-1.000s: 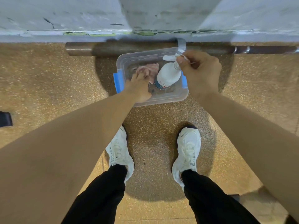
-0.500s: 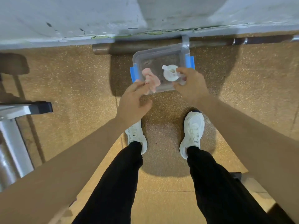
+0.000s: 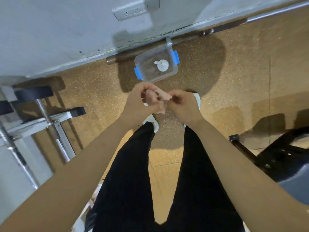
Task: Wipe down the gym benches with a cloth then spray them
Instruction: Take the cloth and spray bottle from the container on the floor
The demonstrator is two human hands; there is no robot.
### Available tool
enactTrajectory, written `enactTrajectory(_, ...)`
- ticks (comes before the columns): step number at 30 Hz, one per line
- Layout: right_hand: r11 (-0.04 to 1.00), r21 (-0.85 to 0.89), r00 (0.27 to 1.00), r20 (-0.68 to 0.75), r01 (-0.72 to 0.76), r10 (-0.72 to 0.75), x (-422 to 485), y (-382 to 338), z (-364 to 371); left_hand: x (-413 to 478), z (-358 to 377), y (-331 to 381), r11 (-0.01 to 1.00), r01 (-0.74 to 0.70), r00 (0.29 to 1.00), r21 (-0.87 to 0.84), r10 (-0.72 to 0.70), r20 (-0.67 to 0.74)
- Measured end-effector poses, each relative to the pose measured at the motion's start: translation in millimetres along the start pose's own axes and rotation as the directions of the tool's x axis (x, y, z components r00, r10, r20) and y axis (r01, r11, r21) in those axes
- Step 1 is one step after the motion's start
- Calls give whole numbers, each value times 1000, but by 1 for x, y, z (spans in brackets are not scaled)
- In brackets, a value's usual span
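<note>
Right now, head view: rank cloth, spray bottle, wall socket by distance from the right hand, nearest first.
1. Cloth: pinched in the right hand, with the left hand gripping its other end.
2. Spray bottle: ahead, standing in the tub.
3. Wall socket: farthest, beyond the tub, up and to the left.

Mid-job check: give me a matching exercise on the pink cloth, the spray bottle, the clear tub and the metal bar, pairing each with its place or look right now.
Things:
1. pink cloth
2. spray bottle
3. clear tub
4. metal bar

Place or look:
A. standing inside the tub
B. lying along the foot of the wall
C. pinched between the left hand and the right hand
D. blue clips on its sides

Pairs: 1-C, 2-A, 3-D, 4-B.
</note>
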State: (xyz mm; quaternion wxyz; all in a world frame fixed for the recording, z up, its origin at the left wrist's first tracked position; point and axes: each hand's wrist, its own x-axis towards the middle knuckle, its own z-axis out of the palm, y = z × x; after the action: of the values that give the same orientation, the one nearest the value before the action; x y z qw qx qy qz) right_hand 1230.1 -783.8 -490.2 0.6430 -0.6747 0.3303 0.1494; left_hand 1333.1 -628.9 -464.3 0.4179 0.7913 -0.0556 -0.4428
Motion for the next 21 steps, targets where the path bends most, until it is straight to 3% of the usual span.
enactTrajectory(5, 981, 192, 995, -103, 24, -4, -82, -67, -50, -39, -4, 81, 978, -42, 973, 204, -7, 231)
enactTrajectory(9, 935, 341, 979, -204, 96, -26, -137, -99, -96, -77, 15, 147, 936, -215, 927, 277, 107, 358)
enactTrajectory(13, 890, 439, 960, -280, 123, 5, -184, -115, -154, -109, 67, 211, 926, -272, 918, 262, 168, 360)
enactTrajectory(16, 888, 428, 941, -339, 171, -18, -217, -121, -206, -122, 118, 256, 911, -345, 912, 225, 268, 310)
enactTrajectory(21, 891, 385, 883, -467, 239, -35, -266, -112, -301, -128, 188, 320, 889, -433, 855, 149, 352, 381)
